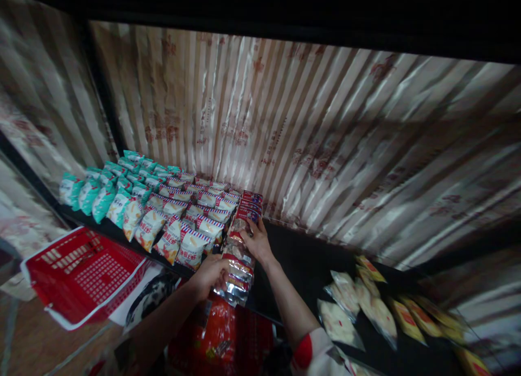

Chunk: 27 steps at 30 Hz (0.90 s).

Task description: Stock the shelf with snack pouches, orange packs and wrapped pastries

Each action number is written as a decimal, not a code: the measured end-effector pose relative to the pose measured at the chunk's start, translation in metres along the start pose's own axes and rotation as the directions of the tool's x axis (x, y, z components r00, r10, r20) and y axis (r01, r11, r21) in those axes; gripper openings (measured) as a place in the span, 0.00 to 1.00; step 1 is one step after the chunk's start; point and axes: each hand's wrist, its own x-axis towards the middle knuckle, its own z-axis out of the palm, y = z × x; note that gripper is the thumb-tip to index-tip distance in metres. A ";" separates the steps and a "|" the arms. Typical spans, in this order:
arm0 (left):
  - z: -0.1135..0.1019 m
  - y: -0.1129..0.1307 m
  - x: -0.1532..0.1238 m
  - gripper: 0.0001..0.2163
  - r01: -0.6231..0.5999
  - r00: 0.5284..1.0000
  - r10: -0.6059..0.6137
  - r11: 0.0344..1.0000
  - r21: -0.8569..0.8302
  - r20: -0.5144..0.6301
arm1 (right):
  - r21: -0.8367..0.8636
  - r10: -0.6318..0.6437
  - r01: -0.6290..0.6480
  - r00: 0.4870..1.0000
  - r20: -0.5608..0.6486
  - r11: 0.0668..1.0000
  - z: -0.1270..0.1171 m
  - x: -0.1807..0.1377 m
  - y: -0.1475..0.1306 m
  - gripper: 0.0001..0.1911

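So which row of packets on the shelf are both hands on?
The red-and-silver row, just right of the blue-striped packets; left hand at its front, right hand farther back.

left arm: is reached forward from lower left, forearm bare | left hand (209,275): fingers are curled closed, knuckles turned up | right arm: is stretched forward from lower right, forearm bare | right hand (256,243): is laid palm-down, fingers extended, just ahead of the left hand

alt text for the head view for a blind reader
The left hand grips the front of a row of red and silver packets on a dark shelf; the right hand rests on top. Teal packets stand left, a red basket below.
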 end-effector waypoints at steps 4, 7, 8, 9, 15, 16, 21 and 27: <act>0.000 0.003 0.000 0.04 0.014 1.000 -0.015 0.999 0.040 0.023 | 0.021 -0.007 0.008 0.999 -0.043 1.000 0.005 -0.002 0.002 0.27; 0.000 0.004 0.001 0.06 0.043 0.999 -0.045 0.997 0.070 0.026 | -0.009 -0.037 0.036 0.997 -0.067 0.999 0.008 -0.003 0.002 0.27; 0.000 0.004 0.002 0.06 0.052 0.998 -0.055 0.995 0.080 0.028 | -0.020 -0.040 0.038 0.997 -0.067 0.999 0.008 -0.003 0.002 0.27; -0.001 0.005 0.004 0.07 0.061 0.998 -0.064 0.994 0.090 0.029 | -0.028 -0.040 0.038 0.997 -0.063 0.999 0.008 -0.004 0.001 0.27; -0.006 0.007 0.012 0.09 0.096 0.994 -0.101 0.984 0.151 0.030 | -0.022 0.004 -0.004 1.000 -0.027 1.000 0.006 -0.005 -0.001 0.29; -0.006 0.007 0.012 0.09 0.093 0.995 -0.099 0.983 0.159 0.030 | -0.016 0.013 -0.014 1.000 -0.019 1.000 0.006 -0.005 -0.001 0.29; -0.002 0.008 0.005 0.08 0.037 0.999 -0.042 0.980 0.197 0.023 | 0.014 0.057 -0.057 0.998 -0.022 0.998 0.007 -0.008 -0.001 0.30; -0.009 -0.008 -0.015 0.10 -0.112 0.958 0.238 0.823 0.557 -0.159 | 0.062 0.071 -0.070 0.997 -0.024 0.996 0.006 -0.010 -0.002 0.30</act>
